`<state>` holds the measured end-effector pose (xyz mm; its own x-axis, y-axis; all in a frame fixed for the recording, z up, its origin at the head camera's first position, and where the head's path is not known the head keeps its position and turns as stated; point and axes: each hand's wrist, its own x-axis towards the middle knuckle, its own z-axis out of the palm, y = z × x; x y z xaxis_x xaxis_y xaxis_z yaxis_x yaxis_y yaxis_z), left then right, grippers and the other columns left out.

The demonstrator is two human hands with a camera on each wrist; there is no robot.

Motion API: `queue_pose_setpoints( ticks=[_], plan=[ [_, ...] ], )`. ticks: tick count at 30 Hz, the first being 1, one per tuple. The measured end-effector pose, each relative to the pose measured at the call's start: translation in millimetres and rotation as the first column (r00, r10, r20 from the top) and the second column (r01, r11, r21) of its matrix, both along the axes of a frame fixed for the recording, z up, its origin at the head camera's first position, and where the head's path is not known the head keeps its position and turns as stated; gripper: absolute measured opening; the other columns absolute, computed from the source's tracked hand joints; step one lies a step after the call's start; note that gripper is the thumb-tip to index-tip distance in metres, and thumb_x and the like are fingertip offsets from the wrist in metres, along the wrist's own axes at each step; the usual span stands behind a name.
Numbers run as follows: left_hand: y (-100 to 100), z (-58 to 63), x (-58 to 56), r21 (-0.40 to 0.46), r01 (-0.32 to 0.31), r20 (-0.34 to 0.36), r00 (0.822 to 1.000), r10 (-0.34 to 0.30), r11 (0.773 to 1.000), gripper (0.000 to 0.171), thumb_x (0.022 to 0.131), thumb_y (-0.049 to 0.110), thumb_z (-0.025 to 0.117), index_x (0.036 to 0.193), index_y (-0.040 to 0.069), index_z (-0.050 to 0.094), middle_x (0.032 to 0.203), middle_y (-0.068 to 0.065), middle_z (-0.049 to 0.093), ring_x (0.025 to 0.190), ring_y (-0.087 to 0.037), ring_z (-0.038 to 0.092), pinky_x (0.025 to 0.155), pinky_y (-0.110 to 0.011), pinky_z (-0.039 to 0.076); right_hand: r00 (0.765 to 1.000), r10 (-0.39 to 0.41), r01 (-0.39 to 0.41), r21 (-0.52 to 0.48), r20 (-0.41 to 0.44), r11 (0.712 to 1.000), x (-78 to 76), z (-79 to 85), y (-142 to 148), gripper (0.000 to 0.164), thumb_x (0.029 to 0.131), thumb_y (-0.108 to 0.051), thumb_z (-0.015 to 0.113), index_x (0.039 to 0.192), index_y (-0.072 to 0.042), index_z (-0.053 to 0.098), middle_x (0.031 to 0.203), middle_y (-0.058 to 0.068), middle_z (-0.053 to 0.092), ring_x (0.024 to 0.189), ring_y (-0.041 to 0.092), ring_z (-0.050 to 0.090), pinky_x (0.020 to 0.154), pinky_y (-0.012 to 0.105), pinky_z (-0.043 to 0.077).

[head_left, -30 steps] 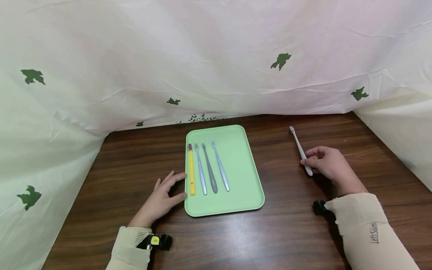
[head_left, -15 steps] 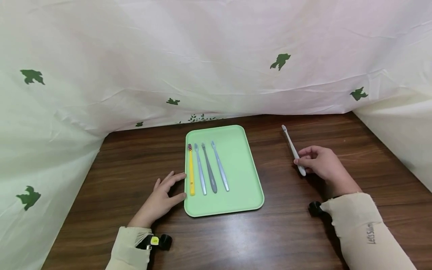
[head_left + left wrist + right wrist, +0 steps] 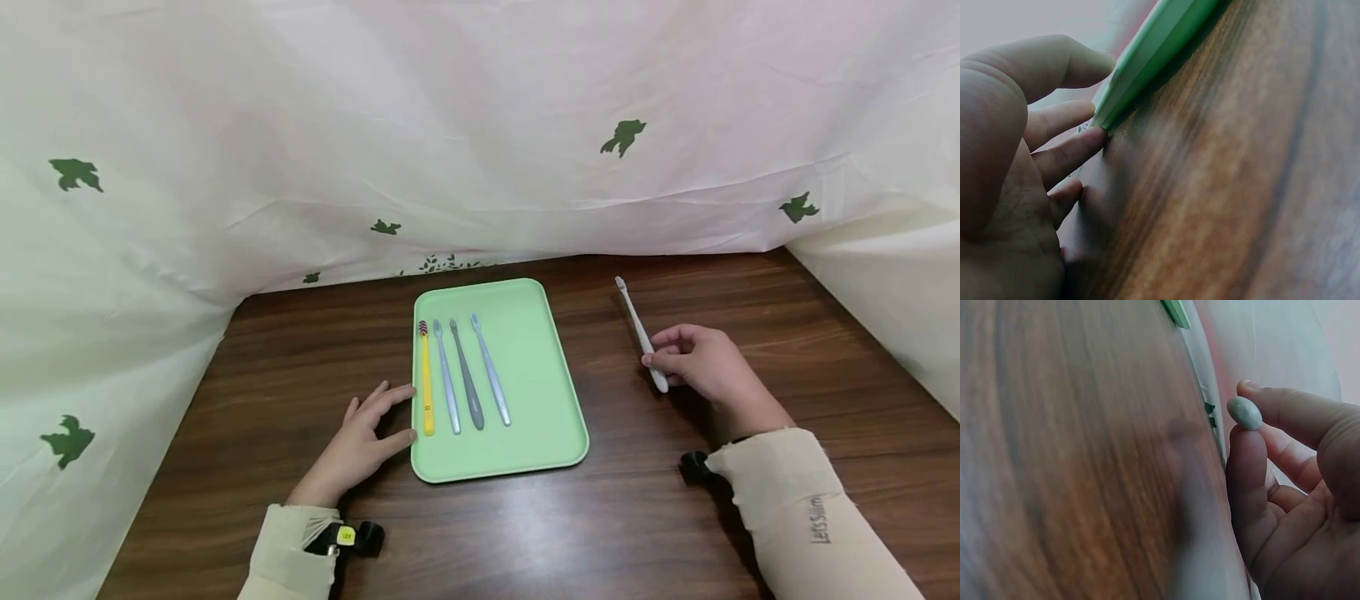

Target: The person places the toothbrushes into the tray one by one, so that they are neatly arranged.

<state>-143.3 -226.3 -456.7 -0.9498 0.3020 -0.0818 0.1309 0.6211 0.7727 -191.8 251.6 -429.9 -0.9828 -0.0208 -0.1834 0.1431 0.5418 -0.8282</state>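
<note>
Between thumb and fingers, my right hand [image 3: 708, 364] pinches a white toothbrush [image 3: 634, 319] near the end of its handle, to the right of the tray. Its head points away from me. The right wrist view shows the rounded handle end [image 3: 1245, 414] at the fingertips. My left hand [image 3: 352, 450] touches the left rim of a light green tray [image 3: 542, 392], its fingers spread. On the tray's left half lie a yellow toothbrush [image 3: 427, 385] with a dark striped head, a pale blue toothbrush [image 3: 447, 381], a dark grey toothbrush [image 3: 468, 379] and another blue-grey toothbrush [image 3: 491, 371].
The tray lies on a dark wooden table [image 3: 480, 542]. White cloth [image 3: 465, 125] with green bird prints hangs behind the table and along both sides. A black wrist camera [image 3: 369, 539] sits at the left cuff, another camera [image 3: 696, 468] at the right.
My right hand has moved left toward the tray, carrying the white toothbrush with it. The left hand and the toothbrushes on the tray have stayed in place.
</note>
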Motion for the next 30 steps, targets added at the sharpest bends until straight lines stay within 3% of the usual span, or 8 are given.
queue_pose_setpoints(
  ticks=[16,30],
  plan=[
    [4,2.7,-3.1,0.023,0.006,-0.012,1.000,-0.006,1.000,0.058,0.092,0.022,0.074,0.145,0.016,0.053,0.151,-0.008,0.049,0.153,-0.034,0.016,0.118,-0.061,-0.009,1.000,0.030,-0.030,0.009,0.000,1.000,-1.4,11.8,-10,0.044,0.091,-0.019,0.077,0.121,0.007,0.058,0.096,0.014,0.068,0.075,0.016,0.065,0.066,0.030,0.060],
    [1,-0.2,0.9,0.011,0.008,-0.015,1.000,-0.008,1.000,0.058,0.092,0.023,0.074,0.146,0.015,0.053,0.151,-0.009,0.049,0.152,-0.035,0.017,0.118,-0.061,-0.008,0.999,0.043,-0.043,-0.062,-0.002,0.997,1.6,3.3,-19,0.043,0.091,-0.014,0.076,0.121,0.010,0.057,0.093,0.011,0.068,0.075,0.012,0.065,0.065,0.030,0.059]
  ],
)
